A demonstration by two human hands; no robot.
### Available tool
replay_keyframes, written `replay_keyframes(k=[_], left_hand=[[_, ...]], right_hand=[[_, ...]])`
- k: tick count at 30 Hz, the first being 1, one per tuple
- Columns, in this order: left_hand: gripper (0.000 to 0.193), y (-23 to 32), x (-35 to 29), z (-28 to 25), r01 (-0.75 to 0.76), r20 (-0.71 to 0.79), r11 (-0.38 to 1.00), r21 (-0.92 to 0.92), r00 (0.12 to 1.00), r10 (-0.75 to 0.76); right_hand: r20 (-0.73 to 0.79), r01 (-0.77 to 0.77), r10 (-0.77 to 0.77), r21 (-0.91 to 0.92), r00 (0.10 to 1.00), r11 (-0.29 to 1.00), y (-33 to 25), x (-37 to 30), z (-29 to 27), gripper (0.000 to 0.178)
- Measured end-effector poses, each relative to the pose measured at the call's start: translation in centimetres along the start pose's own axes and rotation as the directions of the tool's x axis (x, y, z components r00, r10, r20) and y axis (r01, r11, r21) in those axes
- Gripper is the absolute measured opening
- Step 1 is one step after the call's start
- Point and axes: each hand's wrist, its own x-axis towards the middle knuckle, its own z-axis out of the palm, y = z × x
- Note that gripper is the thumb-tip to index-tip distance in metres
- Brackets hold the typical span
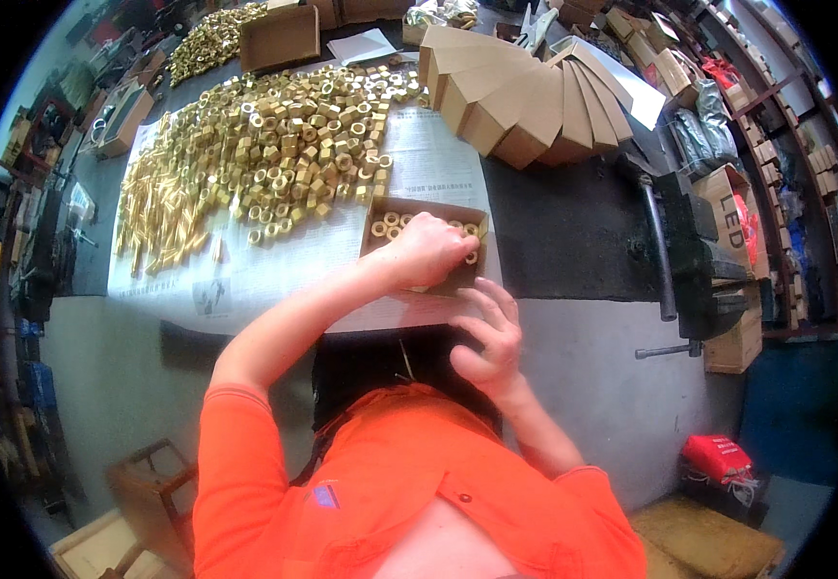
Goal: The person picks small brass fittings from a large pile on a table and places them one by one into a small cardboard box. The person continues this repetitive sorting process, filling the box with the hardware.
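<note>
A small brown cardboard box [425, 206] stands at the near edge of the newspaper, with brass hex nuts [379, 229] set in it. Over its middle, my left hand [428, 249] reaches in with curled, closed fingers. Its fingertips are by the nuts at the box's right side; whatever they grip is hidden. My right hand [491, 333] is just off the box's near right corner, fingers bent a little and apart, nothing in it. To the left a big heap of loose brass nuts [293, 135] spreads over the newspaper, beside slim brass pins [158, 217].
A fanned stack of folded cardboard boxes [515, 106] lies at the back right. A dark bench vise [694, 251] juts from the table's right side. Behind the heap are an open cardboard box [280, 41] and more brass parts [208, 43]. Newspaper [274, 280] covers the near table.
</note>
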Motion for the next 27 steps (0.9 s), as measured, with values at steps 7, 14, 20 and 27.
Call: replay_keyframes(k=[7, 14, 20, 27], left_hand=[[0.021, -1.3, -1.6, -2.4, 0.112, -0.164, 0.978, -0.176, 0.976, -0.142], [0.016, -8.1, -7.9, -5.6, 0.562, -0.265, 0.795, -0.230, 0.750, -0.606], [0.023, -8.4, -8.1, -3.0, 0.611, -0.213, 0.789, -0.060, 0.765, -0.608], [0.017, -9.0, -6.6, -2.5, 0.588, -0.169, 0.809, 0.011, 0.798, -0.578]], right_hand=[[0.008, -0.025, 0.025, 0.011, 1.000, 1.000, -0.1, 0.2, 0.0, 0.026], [0.000, -0.005, 0.005, 0.018, 1.000, 1.000, -0.1, 0.3, 0.2, 0.026], [0.017, -0.008, 0.008, 0.011, 1.000, 1.000, -0.3, 0.6, 0.1, 0.026], [0.029, -0.014, 0.013, 0.014, 1.000, 1.000, -0.1, 0.3, 0.1, 0.026]])
